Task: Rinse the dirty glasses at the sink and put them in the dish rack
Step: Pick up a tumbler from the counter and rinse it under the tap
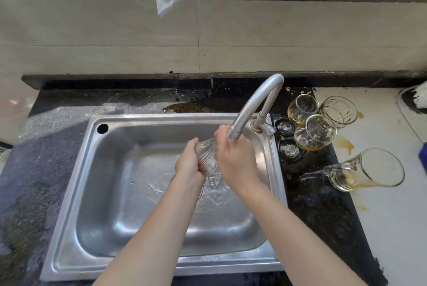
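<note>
1. The left hand is curling its fingers round the left side of a ribbed glass. The right hand is wrapping the other side, its fingertips reaching up beside the mouth of the tap. Both hands are holding this one glass, so neither is free.
2. The glass is sitting between the palms over the right part of the sink, just under the spout. The hands are hiding which way its mouth is facing.
3. Water is falling below the hands and spreading in rings over the basin floor, so the rinse looks to be under way.
4. To do this step well, I judge the person should be:
   - turning the glass so the stream is reaching the inside and the rim, not only the outer ribs;
   - rubbing the ribs with the thumbs;
   - gripping firmly, since wet glass is slippery;
   - holding it clear of the metal spout, where a knock could chip it.
5. Tipping the glass out fully over the basin before lifting it away is also worth doing.
6. On the table to the right, three dirty glasses with amber dregs are waiting close together. A larger glass seems to be lying on its side near a brown spill.
7. Two small clear glasses are sitting just beside the sink rim.
8. No dish rack is showing, so I cannot tell where the glass is going afterwards.
</note>
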The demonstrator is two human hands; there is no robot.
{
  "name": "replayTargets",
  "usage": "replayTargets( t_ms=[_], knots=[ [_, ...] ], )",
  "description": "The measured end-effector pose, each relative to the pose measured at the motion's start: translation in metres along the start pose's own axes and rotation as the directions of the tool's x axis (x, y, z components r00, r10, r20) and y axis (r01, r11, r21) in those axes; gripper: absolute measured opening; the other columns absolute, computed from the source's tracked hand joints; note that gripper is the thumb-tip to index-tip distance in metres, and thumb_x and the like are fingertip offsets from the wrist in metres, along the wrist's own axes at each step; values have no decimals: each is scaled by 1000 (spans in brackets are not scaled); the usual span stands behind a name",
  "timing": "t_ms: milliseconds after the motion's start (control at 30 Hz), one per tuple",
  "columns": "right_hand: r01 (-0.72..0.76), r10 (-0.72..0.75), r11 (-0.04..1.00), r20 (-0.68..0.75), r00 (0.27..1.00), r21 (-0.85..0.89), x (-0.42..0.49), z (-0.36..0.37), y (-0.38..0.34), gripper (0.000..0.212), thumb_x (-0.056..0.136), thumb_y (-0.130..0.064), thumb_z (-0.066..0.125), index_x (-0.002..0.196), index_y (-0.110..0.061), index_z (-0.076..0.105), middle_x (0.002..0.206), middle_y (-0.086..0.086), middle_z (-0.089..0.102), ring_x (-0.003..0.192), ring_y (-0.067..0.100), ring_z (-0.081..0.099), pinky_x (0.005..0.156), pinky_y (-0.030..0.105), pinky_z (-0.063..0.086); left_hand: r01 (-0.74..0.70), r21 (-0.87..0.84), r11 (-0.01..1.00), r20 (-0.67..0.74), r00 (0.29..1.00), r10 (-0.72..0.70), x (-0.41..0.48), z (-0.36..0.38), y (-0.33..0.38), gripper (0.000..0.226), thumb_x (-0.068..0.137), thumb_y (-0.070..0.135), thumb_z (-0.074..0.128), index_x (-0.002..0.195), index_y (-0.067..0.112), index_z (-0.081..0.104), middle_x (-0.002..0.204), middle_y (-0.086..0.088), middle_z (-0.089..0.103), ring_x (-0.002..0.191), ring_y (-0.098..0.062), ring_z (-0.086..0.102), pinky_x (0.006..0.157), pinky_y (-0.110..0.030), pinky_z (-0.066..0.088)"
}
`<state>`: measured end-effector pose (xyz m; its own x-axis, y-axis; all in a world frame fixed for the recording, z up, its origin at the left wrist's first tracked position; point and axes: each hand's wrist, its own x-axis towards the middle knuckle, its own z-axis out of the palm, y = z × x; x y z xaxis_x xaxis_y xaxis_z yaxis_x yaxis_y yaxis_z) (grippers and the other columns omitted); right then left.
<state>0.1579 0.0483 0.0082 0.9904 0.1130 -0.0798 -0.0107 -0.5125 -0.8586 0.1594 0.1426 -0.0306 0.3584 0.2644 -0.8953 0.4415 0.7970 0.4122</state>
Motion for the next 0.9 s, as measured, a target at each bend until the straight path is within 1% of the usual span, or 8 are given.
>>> replayTargets(
  t_ms=[67,167,267,533,667,767,833,900],
  knots=[
    [-6,6,1000,32,999,-22,0,-2,-4,42,91,-48,30,66,-19,47,56,-5,48,60,17,48,60,32,35,-7,21,1000,7,1000,7,-1,0,0,19,82,25,71,72,16,56,38,2,55,31,-11,53,41,-18,45],
    [-209,173,955,178,969,212,21,-16,-3,33,95,-25,47,81,-9,72,77,1,69,74,14,62,68,26,50,13,54,998,65,998,-16,0,2,1,11,81,21,68,75,16,59,47,-1,60,38,-15,59,47,-23,50],
    [-292,165,860,315,935,418,25,-22,-1,41,101,-24,40,87,-2,71,86,7,70,78,10,64,71,19,51,93,95,991,121,987,-104,0,7,1,10,78,13,62,71,17,55,54,0,56,41,-18,56,45,-22,50],
    [-298,269,823,131,954,483,25,-11,6,47,105,-28,27,72,-24,59,65,-13,66,68,0,62,69,18,44,162,219,962,96,978,-187,-6,8,-8,35,84,-4,26,54,11,37,30,2,36,20,-9,33,35,-11,36],
    [-326,400,783,-29,916,529,28,-3,0,45,104,-23,32,61,-21,45,57,-10,48,60,9,47,60,22,37,79,168,983,185,977,-110,-7,12,-14,22,89,5,43,70,15,48,49,1,41,35,-12,34,35,-14,35],
    [-177,236,879,-81,968,443,24,7,7,33,99,-35,43,70,-23,50,65,-10,54,74,15,55,71,33,46,83,191,978,245,961,-130,-14,14,-12,19,85,18,56,67,18,51,54,4,42,38,-10,38,38,-18,34],
    [-77,76,885,20,997,459,19,4,8,45,85,-63,50,79,-19,53,69,-12,56,76,10,56,74,34,48,109,209,972,295,941,-169,-21,14,-4,29,88,19,56,61,17,47,47,7,43,30,-7,39,32,-15,32],
    [-72,-2,845,139,990,530,21,-6,7,51,79,-63,56,79,-13,51,70,-5,53,73,12,52,72,34,45,154,200,968,328,920,-214,-26,11,3,34,94,16,53,60,11,50,42,4,51,22,-7,43,25,-11,31]
  ],
)
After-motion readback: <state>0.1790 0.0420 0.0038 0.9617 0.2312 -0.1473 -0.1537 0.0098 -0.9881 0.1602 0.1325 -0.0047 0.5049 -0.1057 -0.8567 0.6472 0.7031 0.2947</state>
